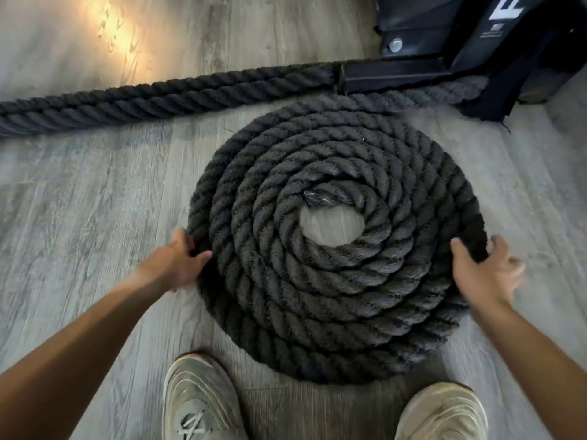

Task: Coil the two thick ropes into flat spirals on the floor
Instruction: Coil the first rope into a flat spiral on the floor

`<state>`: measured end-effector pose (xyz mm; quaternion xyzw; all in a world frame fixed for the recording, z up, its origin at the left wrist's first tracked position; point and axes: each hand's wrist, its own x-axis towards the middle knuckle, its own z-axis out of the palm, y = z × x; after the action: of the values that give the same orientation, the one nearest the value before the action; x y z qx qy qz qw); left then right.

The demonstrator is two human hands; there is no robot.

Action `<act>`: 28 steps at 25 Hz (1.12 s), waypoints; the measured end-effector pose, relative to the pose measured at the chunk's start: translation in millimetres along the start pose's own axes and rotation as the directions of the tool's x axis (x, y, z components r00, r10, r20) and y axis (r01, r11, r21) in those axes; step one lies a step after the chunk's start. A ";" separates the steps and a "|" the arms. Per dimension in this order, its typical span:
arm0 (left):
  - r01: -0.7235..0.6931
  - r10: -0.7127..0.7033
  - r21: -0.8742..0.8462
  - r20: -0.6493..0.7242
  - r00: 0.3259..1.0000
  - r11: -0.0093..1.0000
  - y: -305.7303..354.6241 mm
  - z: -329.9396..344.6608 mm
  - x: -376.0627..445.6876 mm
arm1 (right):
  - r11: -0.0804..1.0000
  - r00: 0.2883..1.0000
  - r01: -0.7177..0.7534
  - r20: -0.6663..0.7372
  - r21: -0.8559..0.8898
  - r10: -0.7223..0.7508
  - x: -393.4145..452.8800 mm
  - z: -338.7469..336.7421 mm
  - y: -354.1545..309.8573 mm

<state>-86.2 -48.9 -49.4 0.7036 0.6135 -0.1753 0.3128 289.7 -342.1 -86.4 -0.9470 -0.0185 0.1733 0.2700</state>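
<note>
A thick dark rope lies wound into a flat spiral [336, 281] on the grey wooden floor, with a small bare gap at its centre beside the taped rope end [313, 198]. My left hand [179, 265] grips the spiral's outer turn at its left edge, thumb on top. My right hand [486, 271] is blurred at the spiral's right edge, fingers spread and relaxed, holding nothing. A second thick rope [158, 95] runs straight across the floor behind the spiral, from the left edge toward the black frame.
A black metal equipment base [444, 58] with a bolt stands at the back right, touching the spiral's far side. Dark frayed cloth [486, 106] hangs beside it. My two pale sneakers [200, 404] stand just in front of the spiral. A patch of sunlight falls on the floor at the back left.
</note>
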 end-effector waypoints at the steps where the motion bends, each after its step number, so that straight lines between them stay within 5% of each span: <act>1: -0.015 0.013 -0.025 -0.071 0.997 1.000 2.9 -6.7 12.1 | 1.000 1.000 0.004 0.020 -0.022 -0.004 -23.6 9.1 12.1; 4: -0.017 -0.020 -0.230 -0.158 0.987 0.973 9.9 -15.5 42.0 | 0.994 0.998 0.069 -0.003 -0.084 -0.069 -68.3 30.0 24.3; 7: 0.003 -0.007 -0.014 -0.253 0.967 1.000 10.0 -5.2 49.0 | 0.983 0.992 0.091 -0.077 -0.162 -0.105 -61.9 34.9 20.2; 10: 0.010 -0.032 -0.094 -0.242 0.970 0.995 17.4 8.2 32.7 | 0.960 0.984 0.132 -0.084 -0.249 -0.157 -34.5 26.9 23.5; 16: 0.037 -0.010 -0.351 0.080 0.997 0.936 55.9 46.6 -29.1 | 0.844 0.963 0.232 -0.011 -0.483 -0.271 76.7 -23.0 39.8; 20: -0.150 0.164 -0.068 0.344 0.924 0.986 87.2 54.0 -44.2 | 0.791 0.986 0.125 -0.016 -0.600 -0.168 128.6 -51.4 17.6; 23: -0.231 0.202 0.161 0.176 0.963 0.960 107.7 30.4 -15.5 | 0.949 0.996 0.016 -0.080 -0.314 -0.044 92.8 -38.2 5.4; 25: -0.210 0.210 -0.016 0.008 0.978 0.978 117.9 19.3 7.9 | 0.959 0.993 0.071 -0.075 -0.276 -0.096 34.4 -16.6 28.1; 28: -0.242 0.251 -0.312 -0.014 0.968 0.919 124.2 25.4 28.7 | 0.897 0.969 0.227 0.000 -0.379 -0.245 -42.6 0.7 65.8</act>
<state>43.5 -50.3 -58.4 0.7146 0.5358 -0.0450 0.4475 245.6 -403.3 -107.5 -0.9756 -0.1598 0.1100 0.1029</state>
